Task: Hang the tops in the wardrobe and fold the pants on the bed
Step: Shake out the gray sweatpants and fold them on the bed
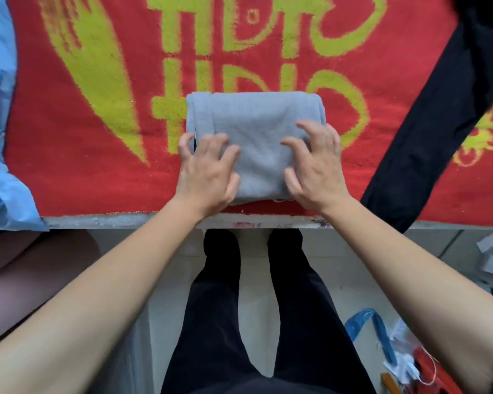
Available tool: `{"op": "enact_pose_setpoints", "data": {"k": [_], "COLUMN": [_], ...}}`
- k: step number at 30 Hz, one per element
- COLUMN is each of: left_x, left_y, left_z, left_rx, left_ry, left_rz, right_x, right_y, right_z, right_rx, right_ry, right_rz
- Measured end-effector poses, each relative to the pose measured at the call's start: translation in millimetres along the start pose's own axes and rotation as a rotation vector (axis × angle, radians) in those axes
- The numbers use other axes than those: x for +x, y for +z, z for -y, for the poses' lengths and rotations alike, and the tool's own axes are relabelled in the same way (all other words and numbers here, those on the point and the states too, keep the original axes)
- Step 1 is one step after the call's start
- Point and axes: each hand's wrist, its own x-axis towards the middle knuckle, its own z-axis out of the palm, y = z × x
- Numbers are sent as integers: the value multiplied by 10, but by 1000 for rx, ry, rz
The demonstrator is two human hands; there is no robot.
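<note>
Grey pants [256,123], folded into a compact rectangle, lie on the red blanket with yellow lettering [97,172] near the bed's front edge. My left hand [208,172] sits on the bundle's near left corner with fingers bent and spread, fingertips on the cloth. My right hand [313,166] covers the near right corner, fingers bent and spread, thumb at the bundle's side. Neither hand plainly grips the cloth. Black pants [439,132] lie unfolded at the right, hanging over the bed's edge.
A light blue garment [0,137] lies at the bed's left end. The bed's grey front rail [125,220] runs across the view. My legs in black trousers stand below it. Plastic bags and scraps [396,351] litter the floor at the lower right.
</note>
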Motion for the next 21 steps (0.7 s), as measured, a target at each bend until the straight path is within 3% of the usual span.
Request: {"op": "enact_pose_setpoints", "data": {"k": [2, 6, 14, 18, 21], "left_x": [149, 94, 232, 98, -289], "left_y": [65, 449, 632, 393, 348], "left_z": [59, 7, 136, -1, -151], "left_rx": [47, 44, 51, 109, 101], "left_ry": [-107, -315, -313, -251, -31], "left_rz": [-18, 292, 363, 224, 67], "right_x": [194, 175, 268, 135, -199], "right_y": [98, 520, 695, 514, 397], "right_z": [29, 0, -85, 22, 48], "right_rx": [-108, -281, -295, -228, -156], "right_ry": [53, 115, 126, 159, 31], "right_rz": [52, 453, 451, 344, 136]}}
